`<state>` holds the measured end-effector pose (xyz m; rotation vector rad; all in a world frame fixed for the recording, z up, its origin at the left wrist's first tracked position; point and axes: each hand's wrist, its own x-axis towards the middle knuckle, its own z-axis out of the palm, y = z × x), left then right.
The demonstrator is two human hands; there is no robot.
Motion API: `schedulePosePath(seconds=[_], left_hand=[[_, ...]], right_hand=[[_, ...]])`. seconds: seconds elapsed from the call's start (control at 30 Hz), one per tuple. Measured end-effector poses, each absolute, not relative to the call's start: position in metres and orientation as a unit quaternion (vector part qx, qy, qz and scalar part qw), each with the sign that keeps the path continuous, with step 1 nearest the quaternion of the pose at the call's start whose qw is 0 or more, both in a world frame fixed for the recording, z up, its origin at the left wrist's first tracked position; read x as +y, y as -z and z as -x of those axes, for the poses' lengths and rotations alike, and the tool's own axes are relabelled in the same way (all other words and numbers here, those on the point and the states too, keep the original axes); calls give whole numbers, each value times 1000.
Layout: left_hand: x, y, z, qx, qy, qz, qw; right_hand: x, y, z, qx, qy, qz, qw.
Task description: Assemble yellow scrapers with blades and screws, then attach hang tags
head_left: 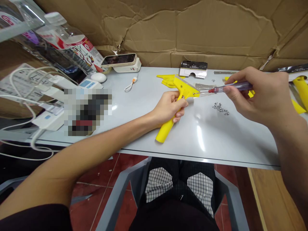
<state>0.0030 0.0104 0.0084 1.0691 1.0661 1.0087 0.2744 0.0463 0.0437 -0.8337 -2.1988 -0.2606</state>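
Note:
My left hand point(169, 107) is wrapped round the neck of a yellow plastic scraper point(165, 131), its wide head tilted up to the right. My right hand point(255, 93) grips a screwdriver point(241, 86) with a clear purplish handle. The shaft points left, and its tip meets the right end of the scraper's head, at a small screw. A pile of small metal screws or nuts point(220, 109) lies on the table below the screwdriver. Flat metal blades point(204, 86) rest behind the scraper's head, partly hidden. More yellow plastic pieces point(166, 80) lie just behind it.
A black-and-white small box point(193, 69) stands at the back of the table point(134, 106). To its left are a phone point(119, 60) on a white block, a short white cable point(130, 84), bottles point(79, 48) and power strips point(49, 117). Further yellow scraper parts point(302, 89) lie far right.

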Motion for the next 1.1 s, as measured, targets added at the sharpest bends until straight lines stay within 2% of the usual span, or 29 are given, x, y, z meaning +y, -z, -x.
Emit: schedulePosePath(seconds=[0.23, 0.47, 0.67, 0.87, 1.1], left_hand=[[12, -8, -3, 463, -442, -461, 614], [12, -11, -4, 484, -439, -445, 612], [11, -9, -4, 469, -441, -460, 611], [10, -9, -3, 469, -440, -456, 614], [11, -10, -4, 476, -442, -450, 613]], right_hand=[[42, -43, -275, -873, 15, 351, 339], [42, -44, -274, -882, 18, 327, 341], [45, -45, -276, -874, 90, 331, 344], [42, -47, -276, -873, 23, 369, 319], [45, -44, -279, -878, 25, 354, 320]])
